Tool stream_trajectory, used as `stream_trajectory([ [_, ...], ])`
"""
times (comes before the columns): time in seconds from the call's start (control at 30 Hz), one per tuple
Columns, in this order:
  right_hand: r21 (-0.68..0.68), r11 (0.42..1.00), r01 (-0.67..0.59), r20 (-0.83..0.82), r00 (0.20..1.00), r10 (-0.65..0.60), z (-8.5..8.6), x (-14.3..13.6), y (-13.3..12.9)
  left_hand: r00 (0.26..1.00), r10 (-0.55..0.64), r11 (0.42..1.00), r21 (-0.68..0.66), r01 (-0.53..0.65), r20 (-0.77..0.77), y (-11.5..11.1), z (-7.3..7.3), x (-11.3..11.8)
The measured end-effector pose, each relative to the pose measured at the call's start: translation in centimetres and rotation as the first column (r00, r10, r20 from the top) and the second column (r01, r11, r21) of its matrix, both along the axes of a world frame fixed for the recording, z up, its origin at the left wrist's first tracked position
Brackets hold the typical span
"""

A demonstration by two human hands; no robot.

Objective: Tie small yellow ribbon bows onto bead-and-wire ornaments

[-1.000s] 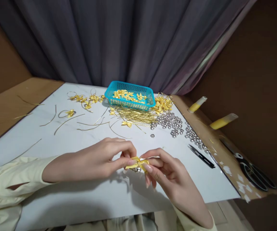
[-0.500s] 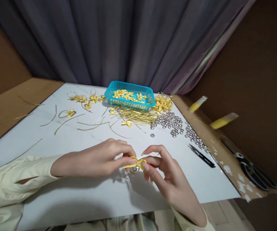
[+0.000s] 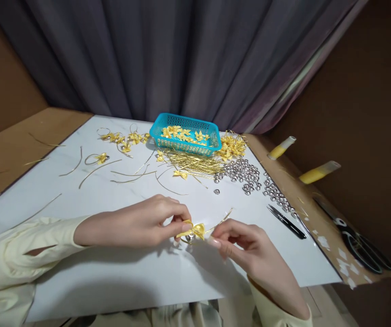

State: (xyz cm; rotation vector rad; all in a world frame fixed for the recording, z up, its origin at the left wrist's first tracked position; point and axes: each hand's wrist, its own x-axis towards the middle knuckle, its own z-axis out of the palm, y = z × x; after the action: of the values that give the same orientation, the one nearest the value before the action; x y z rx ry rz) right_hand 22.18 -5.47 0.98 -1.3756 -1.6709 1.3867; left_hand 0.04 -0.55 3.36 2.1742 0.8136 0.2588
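Observation:
Near the front of the white board, my left hand (image 3: 148, 222) pinches a yellow ribbon bow (image 3: 198, 230) between thumb and fingertips. A shiny silver bell (image 3: 190, 237) sits just under the bow's middle. Gold wire (image 3: 225, 216) runs out from the bow toward the upper right. My right hand (image 3: 246, 243) is beside the bow, with thumb and index finger closed at the wire close to the bow. Its other fingers are curled, and the exact contact is partly hidden.
A blue basket (image 3: 185, 147) of yellow bows stands at the back. Before it lie gold wires (image 3: 195, 162), silver bells (image 3: 241, 170) and finished bows (image 3: 125, 144). Thread snips (image 3: 287, 222), scissors (image 3: 355, 240) and two yellow-filled tubes (image 3: 320, 172) are on the right.
My right hand has let go of the bow's right loop and shifted right to the wire. The wire now shows more plainly. My left hand keeps its pinch on the bow.

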Motion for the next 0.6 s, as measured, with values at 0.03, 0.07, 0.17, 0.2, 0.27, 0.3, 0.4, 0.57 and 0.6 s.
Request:
stream_trajectory([
  [0.03,0.037,0.999,0.0,0.053,0.999,-0.002,0.3,0.2,-0.1,1.0,-0.008,1.0,-0.007,0.008,-0.004,0.0,0.0,0.0],
  [0.07,0.075,0.997,0.0,0.095,0.995,-0.007,0.6,0.3,-0.3,1.0,-0.018,1.0,-0.018,0.018,-0.011,0.0,0.0,0.1],
  [0.17,0.211,0.977,0.025,0.17,0.983,-0.062,0.9,0.2,-1.0,0.999,-0.043,0.996,-0.086,0.04,-0.025,0.0,0.2,0.1],
  [0.2,0.253,0.967,0.045,0.182,0.979,-0.093,0.8,0.0,-1.2,0.999,-0.037,0.992,-0.119,0.034,-0.025,0.0,0.2,0.1],
  [0.27,0.307,0.948,0.086,0.197,0.968,-0.152,0.5,-0.6,-1.6,1.0,-0.009,0.981,-0.194,0.005,-0.019,0.0,0.3,0.2],
  [0.3,0.32,0.942,0.097,0.207,0.964,-0.17,0.2,-1.0,-1.8,1.0,0.011,0.974,-0.226,-0.014,-0.016,0.0,0.2,0.2],
  [0.4,0.316,0.945,0.083,0.244,0.955,-0.165,-0.4,-2.3,-2.0,0.998,0.059,0.96,-0.275,-0.053,0.016,0.1,0.1,0.2],
  [0.57,0.326,0.939,0.108,0.245,0.95,-0.194,-0.7,-2.7,-1.7,0.996,0.065,0.952,-0.302,-0.046,0.053,-0.1,-0.1,0.4],
  [0.6,0.334,0.937,0.103,0.252,0.948,-0.194,-0.6,-2.4,-1.6,0.997,0.065,0.952,-0.302,-0.047,0.049,-0.1,-0.1,0.4],
])
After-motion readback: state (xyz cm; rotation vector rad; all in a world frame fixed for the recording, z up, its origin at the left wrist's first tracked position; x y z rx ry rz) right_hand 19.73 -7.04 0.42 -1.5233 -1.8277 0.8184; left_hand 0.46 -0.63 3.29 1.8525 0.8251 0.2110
